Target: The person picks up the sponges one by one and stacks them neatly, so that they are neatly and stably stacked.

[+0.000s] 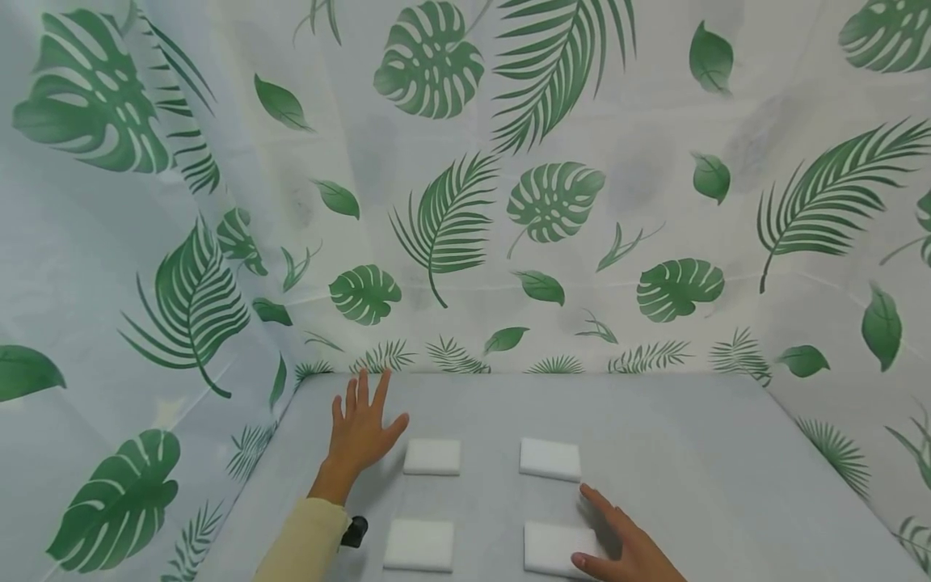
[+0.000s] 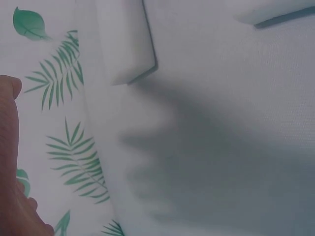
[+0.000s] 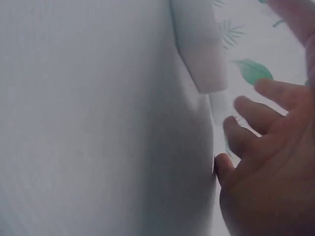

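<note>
Several white, foam-like rectangular pads lie flat on the table in two rows. My left hand point(image 1: 361, 432) is spread wide, left of the far-left pad point(image 1: 432, 457), and holds nothing. In the left wrist view, part of that hand point(image 2: 17, 182) shows at the left edge, and its shadow falls on the surface below a pad point(image 2: 125, 42). My right hand point(image 1: 629, 546) has its fingers apart, the thumb overlapping the near-right pad point(image 1: 556, 548) and the index fingertip just below the far-right pad point(image 1: 550, 459). The right wrist view shows loosely bent fingers point(image 3: 261, 118) beside a pad point(image 3: 204, 64), gripping nothing.
The near-left pad point(image 1: 419, 545) lies between the two arms. A pale grey-white table point(image 1: 676, 436) meets a leaf-printed white curtain point(image 1: 465, 323) at the back and both sides. A small black object point(image 1: 355, 532) sits at my left wrist.
</note>
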### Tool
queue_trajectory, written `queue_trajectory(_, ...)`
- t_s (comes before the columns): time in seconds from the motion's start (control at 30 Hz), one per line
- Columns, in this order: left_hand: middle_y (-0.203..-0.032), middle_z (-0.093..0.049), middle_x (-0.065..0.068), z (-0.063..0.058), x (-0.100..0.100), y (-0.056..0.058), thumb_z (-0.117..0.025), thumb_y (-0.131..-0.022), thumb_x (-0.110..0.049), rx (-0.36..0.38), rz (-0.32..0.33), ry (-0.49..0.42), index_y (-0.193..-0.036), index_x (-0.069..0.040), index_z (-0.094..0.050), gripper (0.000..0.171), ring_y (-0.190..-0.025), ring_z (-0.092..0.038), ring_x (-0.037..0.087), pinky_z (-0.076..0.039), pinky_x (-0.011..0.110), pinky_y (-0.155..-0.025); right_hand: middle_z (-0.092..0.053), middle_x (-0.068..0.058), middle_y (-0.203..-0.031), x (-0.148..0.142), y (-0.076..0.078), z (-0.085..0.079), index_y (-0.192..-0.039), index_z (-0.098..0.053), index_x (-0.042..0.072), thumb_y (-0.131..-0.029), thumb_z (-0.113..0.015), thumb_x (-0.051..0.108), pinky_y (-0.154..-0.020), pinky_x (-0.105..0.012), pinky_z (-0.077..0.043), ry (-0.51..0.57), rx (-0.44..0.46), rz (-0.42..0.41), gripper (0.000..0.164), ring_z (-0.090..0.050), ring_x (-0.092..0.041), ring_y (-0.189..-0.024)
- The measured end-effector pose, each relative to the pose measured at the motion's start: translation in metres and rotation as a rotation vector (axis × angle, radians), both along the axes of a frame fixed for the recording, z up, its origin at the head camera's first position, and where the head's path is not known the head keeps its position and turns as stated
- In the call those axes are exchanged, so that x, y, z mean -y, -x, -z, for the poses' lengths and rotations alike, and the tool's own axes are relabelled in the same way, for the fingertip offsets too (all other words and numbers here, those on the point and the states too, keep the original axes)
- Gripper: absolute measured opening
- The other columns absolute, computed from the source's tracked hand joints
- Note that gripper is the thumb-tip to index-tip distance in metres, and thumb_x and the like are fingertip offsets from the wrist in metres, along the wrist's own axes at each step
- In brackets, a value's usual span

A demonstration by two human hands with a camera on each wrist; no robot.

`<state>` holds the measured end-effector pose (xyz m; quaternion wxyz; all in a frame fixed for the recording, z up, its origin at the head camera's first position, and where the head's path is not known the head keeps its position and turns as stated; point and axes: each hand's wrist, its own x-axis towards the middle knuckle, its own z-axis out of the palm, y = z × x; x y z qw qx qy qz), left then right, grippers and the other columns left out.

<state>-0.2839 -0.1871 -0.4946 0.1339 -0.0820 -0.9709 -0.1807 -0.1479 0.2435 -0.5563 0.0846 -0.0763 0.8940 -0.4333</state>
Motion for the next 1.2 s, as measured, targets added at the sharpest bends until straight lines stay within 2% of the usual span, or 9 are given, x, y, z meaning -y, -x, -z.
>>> queue_trajectory(0.23,-0.173,-0.012,0.031,-0.002,0.001,-0.002,-0.066,-0.104,-0.048,0.056,-0.022,-0.004,-0.172,-0.013,-0.024,0.088,-0.158,-0.013,0.052,-0.01,0.073,-0.122,-0.042,-0.036,-0.159,-0.009,0.005,0.013,-0.158,-0.047,0.004,-0.087,-0.089,0.037,-0.099,-0.087,-0.034,0.008,0.025,-0.052,0.089,-0.018,-0.079,-0.14)
queue_trajectory(0.33,-0.173,-0.012,0.032,-0.003,0.002,-0.003,-0.066,-0.104,-0.048,0.048,-0.023,-0.013,-0.171,-0.012,-0.024,0.087,-0.158,-0.015,0.053,-0.012,0.073,-0.121,-0.042,-0.035,-0.16,-0.013,0.007,0.016,-0.158,-0.048,0.005,-0.087,-0.089,0.037,-0.097,-0.089,-0.033,0.028,0.006,-0.085,0.088,-0.015,-0.081,-0.139)
queue_trajectory(0.5,-0.172,-0.016,0.032,0.001,0.005,-0.005,-0.066,-0.104,-0.048,0.018,-0.023,-0.039,-0.171,-0.01,-0.026,0.087,-0.157,-0.019,0.053,-0.016,0.073,-0.121,-0.047,-0.037,-0.155,-0.016,0.009,0.024,-0.153,-0.054,0.004,-0.085,-0.091,0.035,-0.1,-0.088,-0.031,0.041,-0.143,-0.156,0.084,-0.024,-0.08,-0.137)
queue_trajectory(0.57,-0.171,-0.019,0.033,0.003,0.006,-0.007,-0.067,-0.103,-0.047,0.006,-0.018,-0.055,-0.17,-0.009,-0.028,0.086,-0.155,-0.022,0.054,-0.02,0.074,-0.119,-0.052,-0.035,-0.152,-0.017,0.01,0.03,-0.151,-0.056,0.006,-0.084,-0.093,0.034,-0.119,-0.068,-0.03,0.038,-0.23,-0.185,0.082,-0.036,-0.067,-0.142)
queue_trajectory(0.63,-0.168,-0.024,0.035,0.004,0.007,-0.011,-0.068,-0.103,-0.045,-0.004,-0.012,-0.072,-0.169,-0.007,-0.029,0.086,-0.153,-0.027,0.055,-0.024,0.074,-0.117,-0.057,-0.029,-0.149,-0.018,0.012,0.036,-0.15,-0.058,0.007,-0.083,-0.094,0.034,-0.127,-0.038,-0.021,0.036,-0.332,-0.22,0.08,-0.043,-0.041,-0.149)
queue_trajectory(0.73,-0.166,-0.028,0.036,0.005,0.008,-0.017,-0.068,-0.102,-0.043,0.006,-0.007,-0.103,-0.168,-0.006,-0.03,0.085,-0.151,-0.031,0.055,-0.028,0.074,-0.116,-0.062,-0.013,-0.149,-0.02,0.015,0.045,-0.148,-0.06,0.006,-0.083,-0.094,0.032,-0.11,-0.002,-0.007,0.05,-0.447,-0.27,0.077,-0.038,0.0,-0.147)
queue_trajectory(0.83,-0.166,-0.029,0.036,0.006,0.01,-0.025,-0.069,-0.103,-0.042,0.034,-0.005,-0.148,-0.169,-0.005,-0.028,0.085,-0.151,-0.032,0.053,-0.028,0.075,-0.115,-0.062,-0.002,-0.15,-0.022,0.017,0.05,-0.146,-0.061,0.004,-0.085,-0.093,0.03,-0.112,-0.003,-0.005,0.063,-0.497,-0.312,0.074,-0.03,0.013,-0.144)
queue_trajectory(1.1,-0.17,-0.029,0.027,0.017,0.014,-0.055,-0.066,-0.107,-0.042,0.117,-0.015,-0.321,-0.17,-0.007,-0.024,0.084,-0.155,-0.029,0.048,-0.026,0.071,-0.119,-0.064,-0.003,-0.148,-0.022,0.016,0.054,-0.141,-0.064,0.008,-0.083,-0.094,0.028,-0.112,-0.003,-0.007,0.073,-0.535,-0.319,0.068,-0.03,0.011,-0.144)
queue_trajectory(1.2,-0.172,-0.027,0.021,0.022,0.015,-0.069,-0.065,-0.108,-0.043,0.186,-0.013,-0.398,-0.171,-0.01,-0.022,0.084,-0.156,-0.028,0.045,-0.026,0.067,-0.121,-0.064,-0.003,-0.147,-0.021,0.015,0.054,-0.14,-0.065,0.009,-0.083,-0.094,0.028,-0.111,-0.003,-0.007,0.065,-0.532,-0.309,0.066,-0.031,0.011,-0.143)
